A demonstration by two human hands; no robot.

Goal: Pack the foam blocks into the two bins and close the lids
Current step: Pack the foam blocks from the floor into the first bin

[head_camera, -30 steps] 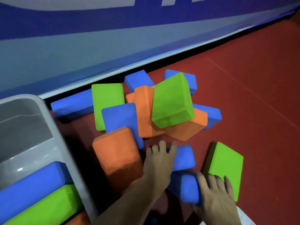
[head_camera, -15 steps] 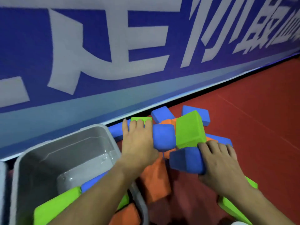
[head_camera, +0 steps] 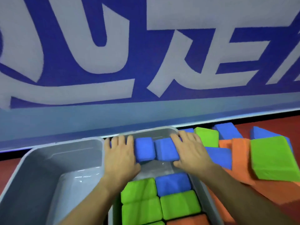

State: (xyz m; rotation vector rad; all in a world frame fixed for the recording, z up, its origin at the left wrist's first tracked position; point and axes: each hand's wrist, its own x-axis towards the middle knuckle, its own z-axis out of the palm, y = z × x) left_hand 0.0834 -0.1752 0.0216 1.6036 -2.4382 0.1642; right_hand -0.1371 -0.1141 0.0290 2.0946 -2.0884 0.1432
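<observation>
Two grey bins stand side by side on the red floor. The left bin [head_camera: 40, 161] has no blocks in it. The right bin [head_camera: 154, 131] holds green, blue and orange foam blocks [head_camera: 173, 184] at its near end. My left hand [head_camera: 121, 155] grips one blue block [head_camera: 143, 151] and my right hand [head_camera: 190, 151] grips another blue block [head_camera: 166, 150]. Both blocks hang side by side over the far end of the right bin.
A pile of loose blue, green and orange blocks [head_camera: 269, 156] lies on the floor right of the right bin. A blue and white banner wall [head_camera: 146, 62] stands just behind the bins. No lids are in view.
Both hands have carried their blue blocks left from the pile to above the right bin. The view has swung left, so the left bin now shows.
</observation>
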